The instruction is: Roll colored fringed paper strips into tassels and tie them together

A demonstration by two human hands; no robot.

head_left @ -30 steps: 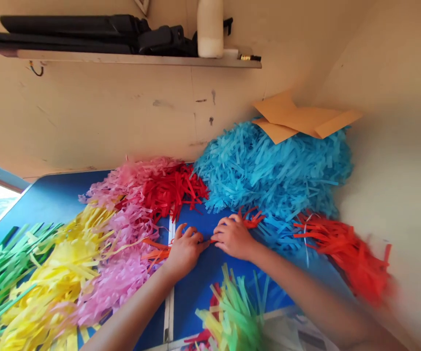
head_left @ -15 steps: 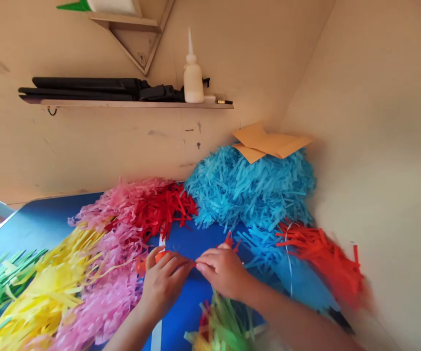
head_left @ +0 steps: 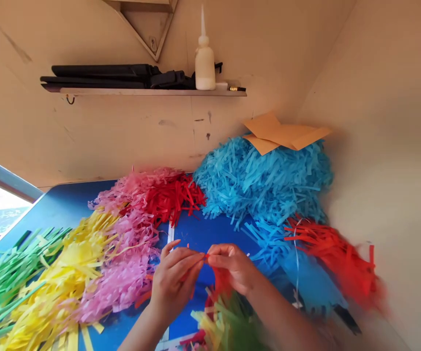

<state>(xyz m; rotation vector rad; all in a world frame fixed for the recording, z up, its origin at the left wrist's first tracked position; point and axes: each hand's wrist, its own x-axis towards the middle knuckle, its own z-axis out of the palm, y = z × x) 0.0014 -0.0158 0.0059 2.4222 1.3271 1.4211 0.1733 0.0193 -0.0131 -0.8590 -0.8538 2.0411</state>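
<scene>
Over the blue table [head_left: 191, 234], the fingertips of both my hands meet in a pinch on a red tissue paper tassel [head_left: 222, 279]. Its narrow twisted part shows between the fingertips, and red strips hang below my right hand [head_left: 232, 265]. My left hand [head_left: 176, 278] grips the same twisted part with thumb and forefinger, its little finger raised. Just under my hands is a yellow-green fringed paper bunch [head_left: 228, 317], partly blurred. Orange strips beside my left hand are mostly covered by it.
Pink [head_left: 118, 273], yellow [head_left: 56, 282] and green fringe piles [head_left: 16, 268] lie left. A large light-blue fringe pile [head_left: 265, 180] at the back bears brown envelopes [head_left: 287, 134]. Red fringe [head_left: 334, 248] lies right. A wall shelf [head_left: 151, 91] holds a glue bottle [head_left: 205, 66] and black hair straighteners [head_left: 100, 77].
My hands have turned slightly, and red strips now hang below the right one. The whole view has shifted, so the piles and shelf appear farther right and higher.
</scene>
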